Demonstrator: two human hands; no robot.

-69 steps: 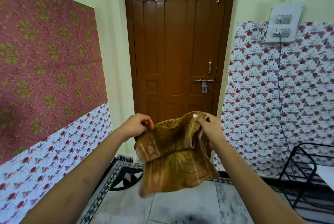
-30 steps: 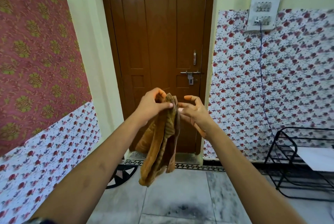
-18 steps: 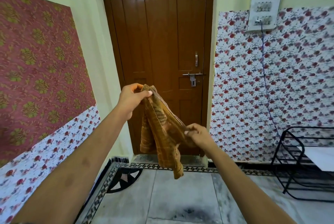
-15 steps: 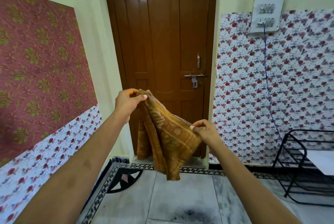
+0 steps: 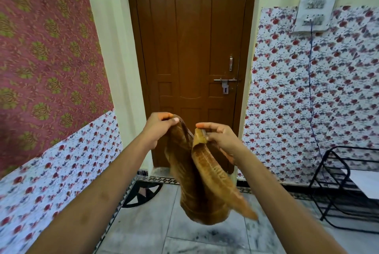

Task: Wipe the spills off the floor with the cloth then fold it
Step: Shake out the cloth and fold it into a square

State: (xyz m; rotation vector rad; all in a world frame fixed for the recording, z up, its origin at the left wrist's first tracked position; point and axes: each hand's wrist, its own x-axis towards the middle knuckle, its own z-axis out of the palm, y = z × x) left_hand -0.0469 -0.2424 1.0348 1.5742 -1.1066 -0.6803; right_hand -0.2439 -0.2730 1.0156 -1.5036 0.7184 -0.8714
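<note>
Cloth [image 5: 196, 182]: held up before the far door [image 5: 194, 48], doubled, hanging above the floor [image 5: 147, 231].
Left hand [image 5: 159, 128]: top edge pinched.
Right hand [image 5: 219, 137]: other corner pinched at the fingertips.
Risk: corner may be dropped from the thin pinch, leaving the fold skewed.

We find the lower tip of the cloth [image 5: 202, 184] smeared by blur, and the black wire rack [image 5: 336, 196] cut off at the right edge.
</note>
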